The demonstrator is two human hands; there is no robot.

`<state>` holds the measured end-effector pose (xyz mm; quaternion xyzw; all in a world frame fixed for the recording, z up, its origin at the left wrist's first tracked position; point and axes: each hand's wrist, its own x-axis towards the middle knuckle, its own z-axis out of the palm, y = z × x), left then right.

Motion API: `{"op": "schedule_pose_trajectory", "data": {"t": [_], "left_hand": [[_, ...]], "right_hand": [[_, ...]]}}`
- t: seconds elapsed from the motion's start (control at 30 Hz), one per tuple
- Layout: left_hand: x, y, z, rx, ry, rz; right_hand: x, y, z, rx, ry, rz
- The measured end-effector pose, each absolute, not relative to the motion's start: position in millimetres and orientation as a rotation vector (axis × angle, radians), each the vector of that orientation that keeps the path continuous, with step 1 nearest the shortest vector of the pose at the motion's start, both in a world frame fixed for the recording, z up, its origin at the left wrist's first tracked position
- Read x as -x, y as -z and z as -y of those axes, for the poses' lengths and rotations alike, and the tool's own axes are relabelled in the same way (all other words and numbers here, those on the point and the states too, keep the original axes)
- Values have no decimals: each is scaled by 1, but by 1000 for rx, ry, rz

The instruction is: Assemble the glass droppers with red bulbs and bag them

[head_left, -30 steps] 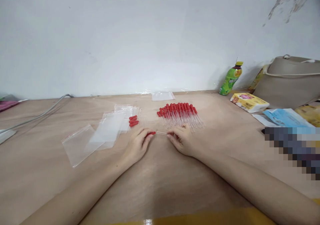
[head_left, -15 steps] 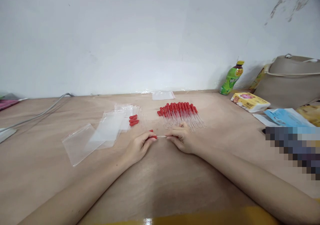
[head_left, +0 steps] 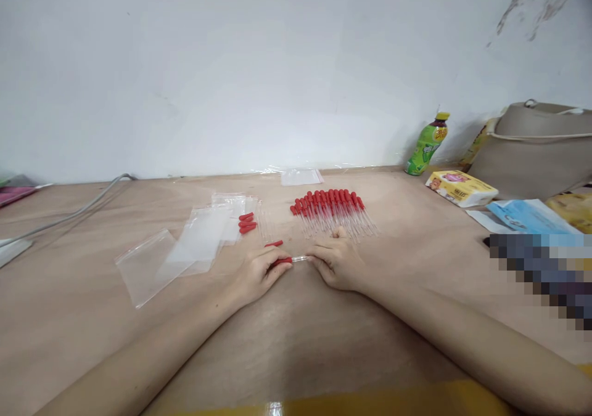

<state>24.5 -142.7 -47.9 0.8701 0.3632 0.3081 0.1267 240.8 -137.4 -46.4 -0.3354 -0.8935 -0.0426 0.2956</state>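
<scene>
My left hand (head_left: 263, 273) pinches a red rubber bulb (head_left: 285, 260). From its open end a clear glass tube (head_left: 300, 258) runs across to my right hand (head_left: 340, 262), whose thumb and finger are closed on it. Another loose red bulb (head_left: 274, 243) lies just beyond my left fingers. Further left are several red bulbs (head_left: 246, 226), with several thin clear tubes (head_left: 265, 224) beside them. Behind my right hand lies a row of droppers (head_left: 330, 203), their red bulbs pointing to the wall and their clear tubes toward me.
Clear zip bags (head_left: 197, 237) overlap on the left, and more bags (head_left: 301, 177) lie by the wall. At the right stand a green bottle (head_left: 423, 148), a yellow tissue pack (head_left: 461, 188) and a grey bag (head_left: 536, 157). A cable (head_left: 87, 206) crosses the far left.
Both hands have come slightly nearer to me with the bulb and tube between them. The loose red bulb beyond my left fingers now shows more fully.
</scene>
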Motion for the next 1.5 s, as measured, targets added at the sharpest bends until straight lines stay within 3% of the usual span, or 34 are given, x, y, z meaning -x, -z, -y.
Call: {"op": "schedule_pose_trajectory", "data": {"t": [0.63,0.87,1.13,1.5], "left_hand": [[-20,45,138,-2710,-1015,-1035],[-12,39,133,-2733,-1051,-1445],[-13,38,132,-2726,-950,-1509],[-14,38,131,-2715,-886,-1431]], "right_hand": [[-241,25,139,1017,-166,2461],[-259,15,111,1437,-644,1997],[-227,10,69,1846,-129,1856],[-209,26,52,1966,54,1984]]}}
